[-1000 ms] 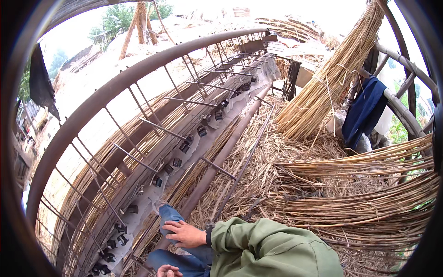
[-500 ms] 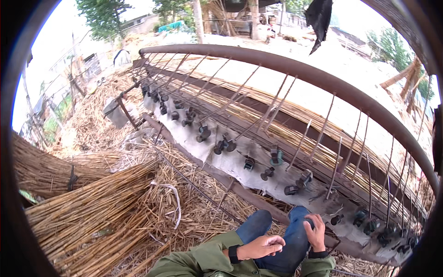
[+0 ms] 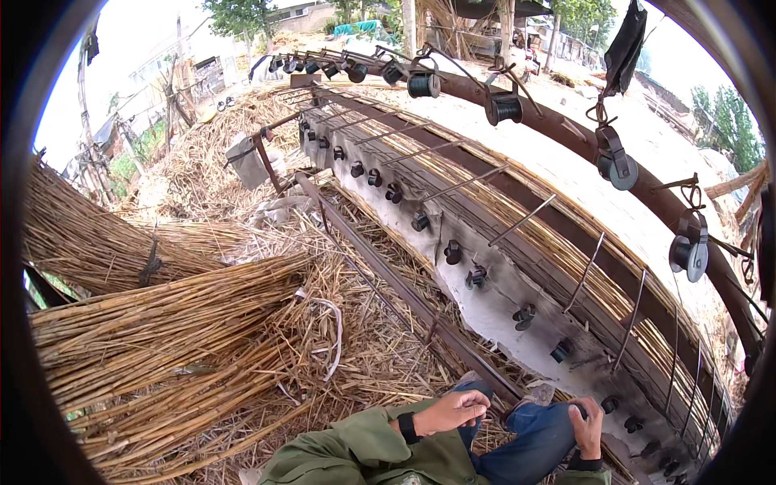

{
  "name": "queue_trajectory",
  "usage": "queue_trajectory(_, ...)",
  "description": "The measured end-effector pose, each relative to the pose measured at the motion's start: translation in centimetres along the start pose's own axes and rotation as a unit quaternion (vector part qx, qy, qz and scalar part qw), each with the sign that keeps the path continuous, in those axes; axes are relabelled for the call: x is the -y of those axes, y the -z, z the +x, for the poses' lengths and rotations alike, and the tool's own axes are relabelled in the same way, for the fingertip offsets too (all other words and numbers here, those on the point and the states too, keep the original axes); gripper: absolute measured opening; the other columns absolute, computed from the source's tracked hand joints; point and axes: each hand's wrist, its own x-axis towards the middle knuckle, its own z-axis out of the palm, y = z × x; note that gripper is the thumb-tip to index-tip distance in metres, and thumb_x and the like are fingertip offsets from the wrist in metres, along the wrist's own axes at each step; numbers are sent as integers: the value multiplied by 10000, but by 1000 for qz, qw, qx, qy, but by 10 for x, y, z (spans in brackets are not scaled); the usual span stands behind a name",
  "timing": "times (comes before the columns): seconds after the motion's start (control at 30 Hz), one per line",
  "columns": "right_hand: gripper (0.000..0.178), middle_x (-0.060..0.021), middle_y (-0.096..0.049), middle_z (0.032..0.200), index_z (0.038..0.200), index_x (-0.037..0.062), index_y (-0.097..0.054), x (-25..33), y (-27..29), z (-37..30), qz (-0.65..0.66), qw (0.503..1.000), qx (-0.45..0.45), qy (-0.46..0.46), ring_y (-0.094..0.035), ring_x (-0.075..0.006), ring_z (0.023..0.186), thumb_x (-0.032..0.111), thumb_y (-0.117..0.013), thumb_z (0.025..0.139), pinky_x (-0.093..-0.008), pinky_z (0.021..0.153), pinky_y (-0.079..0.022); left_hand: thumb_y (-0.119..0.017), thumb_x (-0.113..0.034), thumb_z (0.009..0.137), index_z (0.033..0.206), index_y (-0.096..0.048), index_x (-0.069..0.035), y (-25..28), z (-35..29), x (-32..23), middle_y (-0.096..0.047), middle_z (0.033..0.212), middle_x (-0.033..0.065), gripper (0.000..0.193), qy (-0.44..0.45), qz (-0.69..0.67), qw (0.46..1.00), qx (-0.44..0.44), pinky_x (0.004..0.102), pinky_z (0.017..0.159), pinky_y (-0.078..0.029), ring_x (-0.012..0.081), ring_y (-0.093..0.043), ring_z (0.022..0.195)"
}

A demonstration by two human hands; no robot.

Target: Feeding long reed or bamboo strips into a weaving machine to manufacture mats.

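Note:
My left hand (image 3: 454,411) is in front of my body above my lap, fingers curled together, with nothing visible in it. On my bent knee in blue trousers rests my right hand (image 3: 588,423), fingers apart and holding nothing. A long metal weaving frame stands before me, its brown beam (image 3: 388,279) running away to the far left. Pale cloth (image 3: 477,319) hangs along its near side, with several dark wire spools (image 3: 453,252) against it. More wire spools (image 3: 504,107) hang on hooks along the raised brown pipe (image 3: 558,121). Reed stalks (image 3: 517,198) lie lengthwise in the frame.
Bundled reeds (image 3: 170,323) lie at my left, with a darker tied bundle (image 3: 97,230) behind. Loose straw (image 3: 364,331) covers the ground. Metal rods (image 3: 586,271) stick up from the frame. A black cloth scrap (image 3: 625,50) hangs at the upper right.
Spools now hang along the raised pipe, which was bare of them before; fewer stay by the cloth. The view has shifted. My right hand still rests on my knee.

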Motion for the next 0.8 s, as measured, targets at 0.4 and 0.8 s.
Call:
queue_trajectory(0.4,357,-74,-585,711,727,-42,-601,-13,-33,8,50,997,67,-2,-528,-143,710,291,-490,792,-273,691,-399,-531,-177,843,1265,-371,-17,276,-329,85,-548,990,65,479,-127,-54,594,-793,219,496,-444,111,-545,685)
queue_trajectory(0.8,347,-70,-582,697,726,-41,-601,-21,-46,16,-7,998,52,-37,-527,-141,699,281,-491,793,-271,681,-400,-590,-142,839,1031,-456,6,330,-608,4,-598,899,113,276,-406,-86,294,-861,298,654,-478,179,-599,784)
